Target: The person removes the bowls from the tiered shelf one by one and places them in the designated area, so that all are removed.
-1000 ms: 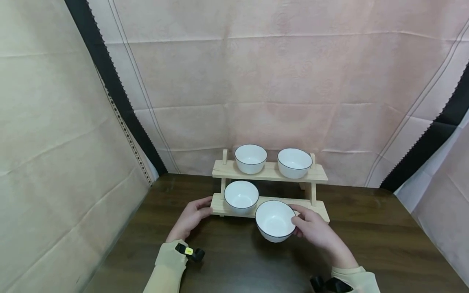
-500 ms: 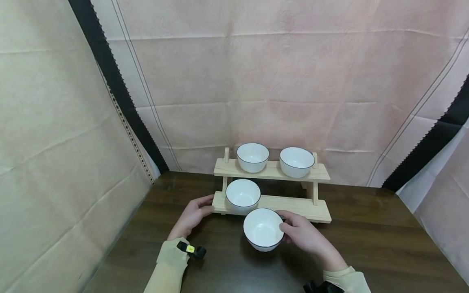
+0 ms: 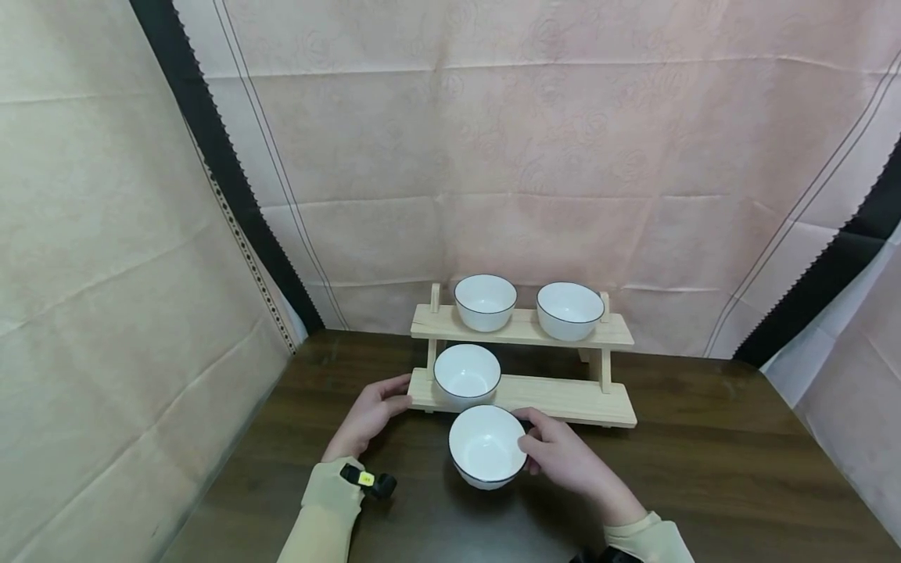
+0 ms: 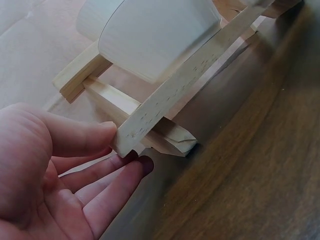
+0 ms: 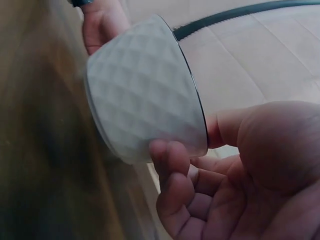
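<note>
My right hand pinches the right rim of a white bowl, thumb on one side and fingers on the other. The right wrist view shows the diamond-patterned outside and dark rim of this bowl, held in front of the rack. My left hand grips the left end of the lower board of a two-tier wooden rack. In the left wrist view the thumb presses that board's end, with fingertips under it. Another white bowl sits on the left of the lower tier.
Two more white bowls, a left one and a right one, stand on the upper tier. The rack stands on a dark wooden table. Pale cloth hangs behind and at both sides.
My right hand has moved the bowl left and toward me, off from the front of the lower tier. My left hand stays on the rack's end.
</note>
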`<state>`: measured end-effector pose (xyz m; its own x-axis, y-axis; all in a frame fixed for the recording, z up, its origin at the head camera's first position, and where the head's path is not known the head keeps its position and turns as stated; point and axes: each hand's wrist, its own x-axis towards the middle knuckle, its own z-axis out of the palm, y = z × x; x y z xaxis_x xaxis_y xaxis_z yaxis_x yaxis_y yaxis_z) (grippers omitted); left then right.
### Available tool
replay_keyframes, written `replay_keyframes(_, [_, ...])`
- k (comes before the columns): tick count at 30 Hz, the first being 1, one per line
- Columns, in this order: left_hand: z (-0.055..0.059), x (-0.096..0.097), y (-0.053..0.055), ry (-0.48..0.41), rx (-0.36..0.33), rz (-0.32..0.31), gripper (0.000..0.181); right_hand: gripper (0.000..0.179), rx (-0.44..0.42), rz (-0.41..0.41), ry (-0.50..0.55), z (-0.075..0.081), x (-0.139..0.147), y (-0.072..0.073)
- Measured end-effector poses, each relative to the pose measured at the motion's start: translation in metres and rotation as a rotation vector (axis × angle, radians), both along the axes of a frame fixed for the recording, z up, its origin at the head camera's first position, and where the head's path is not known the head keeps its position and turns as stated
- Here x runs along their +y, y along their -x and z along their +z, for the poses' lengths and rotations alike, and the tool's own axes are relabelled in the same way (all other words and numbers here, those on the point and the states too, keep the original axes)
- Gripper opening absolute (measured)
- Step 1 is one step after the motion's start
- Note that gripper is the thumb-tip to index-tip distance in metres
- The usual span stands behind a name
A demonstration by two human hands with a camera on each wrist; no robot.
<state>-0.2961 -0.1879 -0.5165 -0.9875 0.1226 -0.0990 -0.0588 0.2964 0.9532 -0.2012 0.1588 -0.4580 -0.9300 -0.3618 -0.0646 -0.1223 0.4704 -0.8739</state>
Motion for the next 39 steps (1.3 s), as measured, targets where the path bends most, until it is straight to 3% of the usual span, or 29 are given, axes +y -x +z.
replay_keyframes(18, [0.004,0.0,0.0,-0.029,0.035,-0.017,0.052,0.046,-0.003,0.023,0.018,-0.023,-0.045,0.01])
replay_keyframes(39, [0.0,-0.001,-0.003,0.029,-0.014,-0.004,0.051,0.047,0.001,0.014,0.026,-0.033,-0.081,0.02])
